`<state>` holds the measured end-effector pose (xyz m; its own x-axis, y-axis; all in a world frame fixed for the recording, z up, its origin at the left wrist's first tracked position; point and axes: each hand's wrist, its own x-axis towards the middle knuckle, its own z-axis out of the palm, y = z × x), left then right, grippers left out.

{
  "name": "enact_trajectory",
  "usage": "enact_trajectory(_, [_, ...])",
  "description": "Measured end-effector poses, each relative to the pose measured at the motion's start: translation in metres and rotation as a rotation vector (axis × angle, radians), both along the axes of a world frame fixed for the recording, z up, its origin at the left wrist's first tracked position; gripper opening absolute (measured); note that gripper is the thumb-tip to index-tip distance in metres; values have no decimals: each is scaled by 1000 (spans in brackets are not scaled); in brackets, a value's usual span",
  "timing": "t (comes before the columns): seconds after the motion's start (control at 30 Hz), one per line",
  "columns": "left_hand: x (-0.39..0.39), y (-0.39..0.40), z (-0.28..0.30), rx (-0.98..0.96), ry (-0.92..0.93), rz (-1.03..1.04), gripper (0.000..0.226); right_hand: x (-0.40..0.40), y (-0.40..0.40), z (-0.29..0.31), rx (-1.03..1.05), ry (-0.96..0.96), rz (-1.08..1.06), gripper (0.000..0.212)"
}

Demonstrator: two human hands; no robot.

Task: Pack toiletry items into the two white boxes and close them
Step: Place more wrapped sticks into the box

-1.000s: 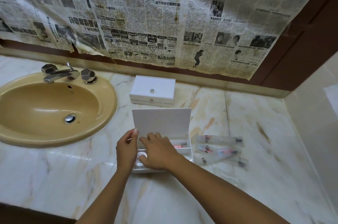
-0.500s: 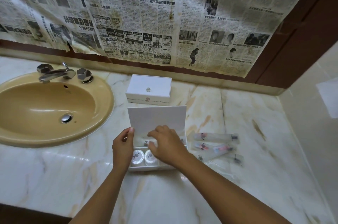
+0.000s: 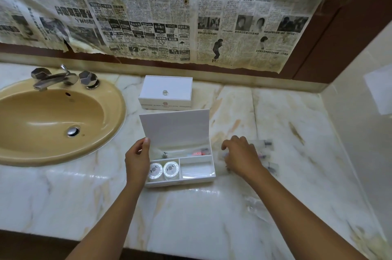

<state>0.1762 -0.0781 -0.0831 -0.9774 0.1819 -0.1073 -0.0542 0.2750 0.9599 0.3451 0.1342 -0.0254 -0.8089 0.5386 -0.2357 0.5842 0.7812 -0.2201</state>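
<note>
An open white box [image 3: 197,179] stands on the marble counter with its lid upright. Two round white soaps [image 3: 163,171] lie in its front left compartment, and a clear packet with a red-marked item [image 3: 198,152] lies in the back one. My left hand [image 3: 137,158] holds the box's left wall, thumb at the lid's lower corner. My right hand [image 3: 240,156] hovers over the clear packets [image 3: 268,156] to the right of the box, fingers curled down onto them; the grip is blurred. A second white box [image 3: 167,95], shut, with a small knob, sits behind.
A tan sink [image 3: 53,121] with a chrome tap [image 3: 54,77] fills the left of the counter. Newspaper covers the wall behind. A tiled side wall [image 3: 360,132] bounds the counter on the right. The counter's front edge runs just below my forearms.
My right hand left the box, where it had set the soaps, and moved right to the clear packets. My left hand stayed on the box's left side.
</note>
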Motion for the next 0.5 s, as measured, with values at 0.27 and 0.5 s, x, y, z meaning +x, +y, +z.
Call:
enact_trajectory(0.27, [1,1,2,8,5,8,26,17,2,-15,31,-169,-20,33])
enact_trajectory(0.5, [3,0,2,10,-9,12,25,12,6,-3,61,8,-91,24])
